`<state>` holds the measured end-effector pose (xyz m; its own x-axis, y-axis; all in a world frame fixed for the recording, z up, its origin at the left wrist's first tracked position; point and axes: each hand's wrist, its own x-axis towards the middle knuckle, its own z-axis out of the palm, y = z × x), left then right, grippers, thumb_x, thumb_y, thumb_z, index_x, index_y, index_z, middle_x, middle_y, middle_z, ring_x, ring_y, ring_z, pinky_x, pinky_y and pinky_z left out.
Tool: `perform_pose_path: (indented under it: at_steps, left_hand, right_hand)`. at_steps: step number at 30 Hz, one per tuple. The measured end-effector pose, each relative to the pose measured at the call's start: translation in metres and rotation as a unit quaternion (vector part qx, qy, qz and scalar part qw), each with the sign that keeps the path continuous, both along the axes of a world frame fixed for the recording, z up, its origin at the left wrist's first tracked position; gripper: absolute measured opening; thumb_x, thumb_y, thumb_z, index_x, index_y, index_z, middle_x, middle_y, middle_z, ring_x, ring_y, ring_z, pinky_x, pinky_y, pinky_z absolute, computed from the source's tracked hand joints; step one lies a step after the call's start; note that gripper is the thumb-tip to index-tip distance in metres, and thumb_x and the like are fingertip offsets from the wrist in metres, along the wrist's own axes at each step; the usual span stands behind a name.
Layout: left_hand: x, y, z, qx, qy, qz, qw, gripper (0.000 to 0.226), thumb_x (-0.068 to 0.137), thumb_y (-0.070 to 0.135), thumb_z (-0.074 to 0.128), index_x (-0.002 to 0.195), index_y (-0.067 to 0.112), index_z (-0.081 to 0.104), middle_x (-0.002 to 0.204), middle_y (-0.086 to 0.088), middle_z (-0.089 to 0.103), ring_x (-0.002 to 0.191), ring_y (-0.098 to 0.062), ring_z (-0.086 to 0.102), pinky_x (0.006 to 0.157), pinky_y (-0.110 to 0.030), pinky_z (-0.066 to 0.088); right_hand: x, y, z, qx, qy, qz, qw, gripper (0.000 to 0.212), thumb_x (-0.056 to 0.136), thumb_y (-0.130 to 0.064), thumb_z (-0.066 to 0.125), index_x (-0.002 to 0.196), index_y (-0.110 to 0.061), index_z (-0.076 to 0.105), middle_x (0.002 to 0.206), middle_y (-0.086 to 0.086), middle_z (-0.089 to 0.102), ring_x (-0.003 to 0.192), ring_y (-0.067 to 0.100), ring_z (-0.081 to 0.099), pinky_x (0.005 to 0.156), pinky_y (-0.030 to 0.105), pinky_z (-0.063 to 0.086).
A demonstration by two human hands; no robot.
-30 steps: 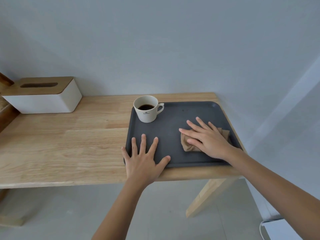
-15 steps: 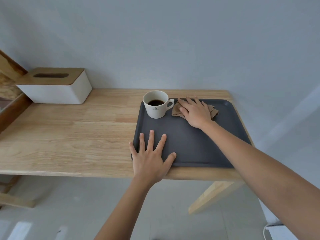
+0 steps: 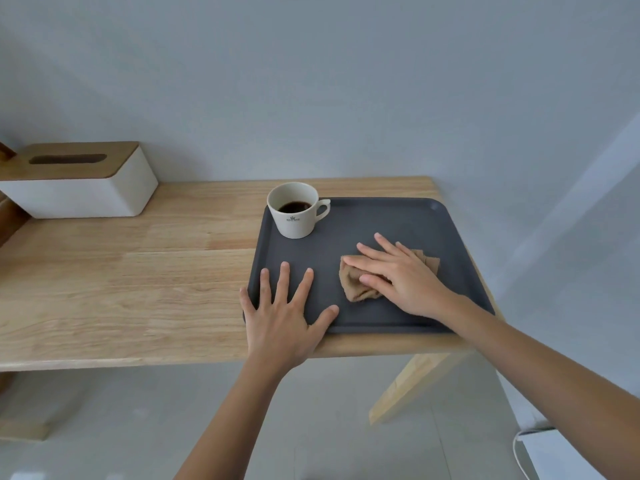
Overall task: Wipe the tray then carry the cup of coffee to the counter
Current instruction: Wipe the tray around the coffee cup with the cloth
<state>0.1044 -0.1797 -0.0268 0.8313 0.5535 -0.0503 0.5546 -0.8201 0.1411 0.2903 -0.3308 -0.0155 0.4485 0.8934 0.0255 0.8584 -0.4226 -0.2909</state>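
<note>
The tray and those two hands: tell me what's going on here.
A person is wiping the dark tray on the wooden table. The right hand presses a crumpled tan cloth flat on the tray, while the left hand lies spread on its near left corner. The cup of coffee stands untouched at the far left corner.

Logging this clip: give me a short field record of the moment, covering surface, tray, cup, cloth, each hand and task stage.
surface: wooden table
tray: dark tray, at table's right end
cup: white cup with coffee, tray's far-left corner, handle pointing right
cloth: brown cloth, crumpled on tray
left hand: left hand flat, fingers spread, on tray's near-left corner
right hand: right hand flat on cloth
other: tissue box, far left
stage: wiping; cup not yet lifted
</note>
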Motion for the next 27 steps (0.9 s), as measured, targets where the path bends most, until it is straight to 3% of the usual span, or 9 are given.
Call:
perform_pose_path:
  at_steps: [6,12,16,20,27]
  left_hand:
    - [-0.001,0.001,0.003,-0.006,0.007,-0.003,1.0,0.084,0.076,0.084,0.015,0.148,0.045,-0.002,0.162,0.002,-0.007,0.148,-0.03,-0.01,0.115,-0.059,-0.002]
    - [0.0,-0.001,0.002,-0.005,0.002,0.007,1.0,0.084,0.075,0.085,0.016,0.148,0.046,0.0,0.162,0.002,-0.006,0.148,-0.029,-0.009,0.114,-0.058,0.0]
    - [0.001,-0.003,0.002,0.004,0.001,0.017,1.0,0.084,0.075,0.085,0.014,0.148,0.045,0.001,0.163,0.003,-0.004,0.148,-0.028,-0.007,0.112,-0.057,0.006]
    - [0.001,-0.004,0.001,0.007,0.002,0.024,1.0,0.084,0.074,0.085,0.012,0.148,0.045,0.001,0.163,0.003,-0.004,0.148,-0.028,-0.006,0.112,-0.057,0.008]
    - [0.003,-0.004,0.001,0.003,0.012,0.023,1.0,0.083,0.074,0.084,0.011,0.147,0.046,-0.001,0.162,0.003,-0.006,0.148,-0.028,-0.007,0.111,-0.058,0.01]
  right_hand:
    - [0.076,0.031,0.0,-0.003,0.0,-0.064,0.998,0.043,0.1,-0.045,0.03,0.143,-0.046,0.033,0.159,-0.003,0.024,0.15,0.03,0.001,0.118,0.058,0.007]
    - [0.127,0.042,0.001,0.015,0.021,-0.105,0.994,0.042,0.1,-0.041,0.037,0.141,-0.043,0.038,0.157,0.002,0.031,0.148,0.034,0.011,0.116,0.059,0.015]
    - [0.104,0.027,0.001,0.042,0.032,-0.094,0.994,0.043,0.101,-0.036,0.038,0.144,-0.038,0.036,0.156,0.003,0.033,0.147,0.03,0.02,0.117,0.05,0.02]
    - [0.058,-0.011,-0.003,0.065,0.044,-0.065,0.995,0.044,0.1,-0.038,0.038,0.144,-0.04,0.035,0.155,0.001,0.034,0.147,0.029,0.019,0.116,0.055,0.023]
    - [-0.004,-0.068,-0.002,0.075,0.064,-0.033,0.995,0.041,0.1,-0.041,0.035,0.14,-0.047,0.036,0.155,-0.013,0.029,0.149,0.012,0.006,0.117,0.035,0.008]
